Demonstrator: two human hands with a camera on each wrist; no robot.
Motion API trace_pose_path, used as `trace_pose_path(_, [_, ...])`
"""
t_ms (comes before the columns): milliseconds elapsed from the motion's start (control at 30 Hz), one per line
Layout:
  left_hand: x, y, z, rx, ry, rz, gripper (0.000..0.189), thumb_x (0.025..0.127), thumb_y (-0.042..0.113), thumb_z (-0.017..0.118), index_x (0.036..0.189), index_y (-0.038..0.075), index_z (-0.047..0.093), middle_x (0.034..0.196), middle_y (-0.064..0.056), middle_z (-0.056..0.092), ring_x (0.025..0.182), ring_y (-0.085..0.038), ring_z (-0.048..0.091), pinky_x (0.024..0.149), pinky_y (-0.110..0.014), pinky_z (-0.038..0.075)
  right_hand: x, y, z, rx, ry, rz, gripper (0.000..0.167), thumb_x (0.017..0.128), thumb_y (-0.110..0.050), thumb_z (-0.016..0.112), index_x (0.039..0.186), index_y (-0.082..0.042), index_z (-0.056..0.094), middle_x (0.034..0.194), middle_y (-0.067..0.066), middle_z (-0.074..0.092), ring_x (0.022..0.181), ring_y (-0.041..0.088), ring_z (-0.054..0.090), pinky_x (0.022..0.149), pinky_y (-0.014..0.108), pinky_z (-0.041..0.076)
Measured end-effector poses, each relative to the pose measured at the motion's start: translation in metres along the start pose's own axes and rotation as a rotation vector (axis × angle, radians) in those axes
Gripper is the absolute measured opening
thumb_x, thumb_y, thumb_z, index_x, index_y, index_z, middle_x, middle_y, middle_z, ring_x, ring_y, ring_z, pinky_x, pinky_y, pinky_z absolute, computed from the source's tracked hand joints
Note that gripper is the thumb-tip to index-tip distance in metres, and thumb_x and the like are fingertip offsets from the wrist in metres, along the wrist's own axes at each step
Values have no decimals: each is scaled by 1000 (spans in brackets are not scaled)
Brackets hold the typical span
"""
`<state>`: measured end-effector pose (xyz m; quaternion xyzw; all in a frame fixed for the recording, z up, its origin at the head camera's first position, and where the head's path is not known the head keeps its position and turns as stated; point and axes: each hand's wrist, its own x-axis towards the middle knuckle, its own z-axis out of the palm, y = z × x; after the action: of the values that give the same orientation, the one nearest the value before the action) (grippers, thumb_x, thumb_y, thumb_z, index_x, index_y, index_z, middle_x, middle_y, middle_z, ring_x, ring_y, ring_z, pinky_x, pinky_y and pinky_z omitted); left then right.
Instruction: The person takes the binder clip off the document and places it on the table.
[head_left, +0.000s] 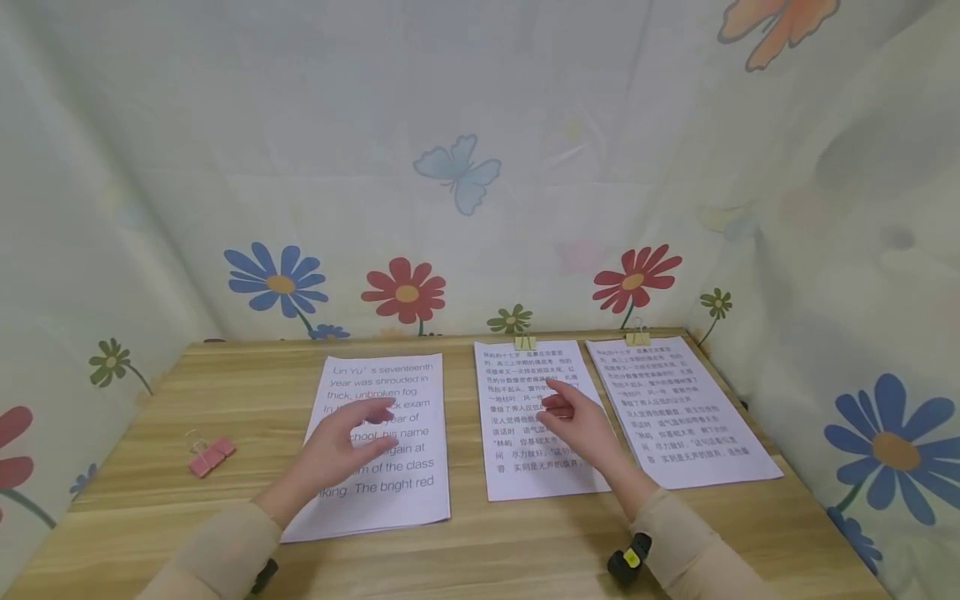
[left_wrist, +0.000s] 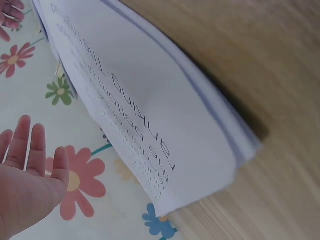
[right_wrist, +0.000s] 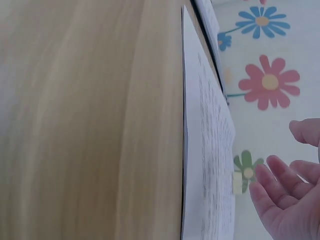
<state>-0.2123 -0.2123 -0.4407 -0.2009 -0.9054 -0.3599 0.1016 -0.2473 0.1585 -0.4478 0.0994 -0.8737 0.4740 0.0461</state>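
A stack of paper with large English print (head_left: 408, 462) lies on the left of the table, and my left hand (head_left: 337, 450) hovers over it with fingers relaxed. In the left wrist view that left hand (left_wrist: 30, 180) holds nothing. My right hand (head_left: 585, 425) is above the middle stack, printed in Chinese (head_left: 517, 467), which has a yellow binder clip (head_left: 525, 342) at its top edge. Loosely bent fingers of the right hand (right_wrist: 295, 195) show nothing between them in the right wrist view. Pink binder clips (head_left: 212, 457) lie left of the English stack.
Another Chinese-printed stack (head_left: 693, 442) lies at the right, with a yellow binder clip (head_left: 637, 337) at its top. The wooden table (head_left: 525, 550) meets a flower-patterned cloth (head_left: 465, 242) at the back and sides.
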Motion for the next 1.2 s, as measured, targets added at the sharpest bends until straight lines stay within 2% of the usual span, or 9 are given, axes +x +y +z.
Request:
trace_pose_path(333, [0,7,15,-25,-46,-3,56,84,28,81,135,15,60,117,2,69,113,-20,61,99,-49,47,-8,20,-40,-61,8,77,64,90,-14,73,146,-2,44,121,19,64,110,33,62,94,44,51])
trace_pose_path(600, [4,14,22,-26,-36,61,55,84,25,82,134,19,61,114,4,69,112,-17,62,100,-47,47,-11,35,-59,-78,20,113,65,91,-13,71,148,0,41,128,24,60,116,38,59,99,48,48])
trace_pose_path(833, [8,20,25,-48,-53,71,55,85,25,81,135,21,59,116,4,69,113,-15,61,99,-47,48,-10,49,-69,-73,17,162,68,91,-14,71,149,0,38,131,26,58,117,38,58,97,47,50])
trace_pose_path(1200, [12,30,30,-67,-62,78,55,84,26,81,135,18,60,116,5,69,114,-16,60,100,-47,47,-9,60,-77,-53,-55,248,76,89,-15,74,152,-1,33,134,26,56,121,39,54,100,50,46])
